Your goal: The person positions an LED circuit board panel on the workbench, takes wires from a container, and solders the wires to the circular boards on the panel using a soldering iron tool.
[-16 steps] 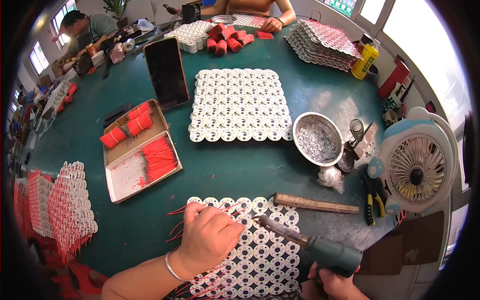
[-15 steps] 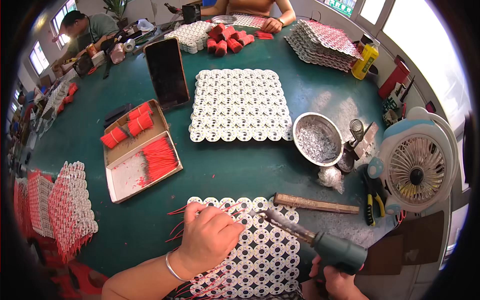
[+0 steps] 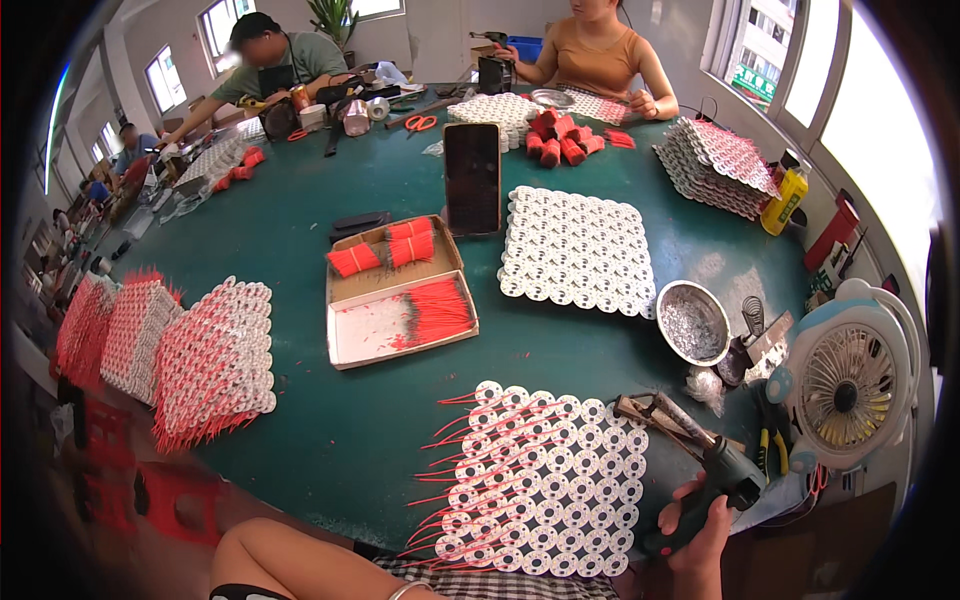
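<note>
In front of me lies a sheet of joined round white circuit boards (image 3: 585, 485). Thin red wires (image 3: 445, 475) run across its left columns and stick out past the left edge. My right hand (image 3: 705, 545) is closed around the grip of a dark green soldering gun (image 3: 735, 475), right of the sheet. The gun's metal tip end points up and left, over a wooden strip (image 3: 632, 409) by the sheet's upper right corner. Only my left forearm (image 3: 300, 565) and a bracelet (image 3: 408, 590) show at the lower edge; the left hand itself is out of view.
A box (image 3: 370, 335) of red wires, an upright phone (image 3: 473, 180) and a stacked board sheet (image 3: 575, 245) stand beyond. Rightward are a metal bowl (image 3: 692, 325), pliers (image 3: 772, 430) and a fan (image 3: 845, 390). Wired sheets (image 3: 215, 350) pile leftward. Two people work across the table.
The view has swung left and up. My left hand has left the sheet and dropped out of view. The soldering gun has moved from over the boards to the sheet's right side.
</note>
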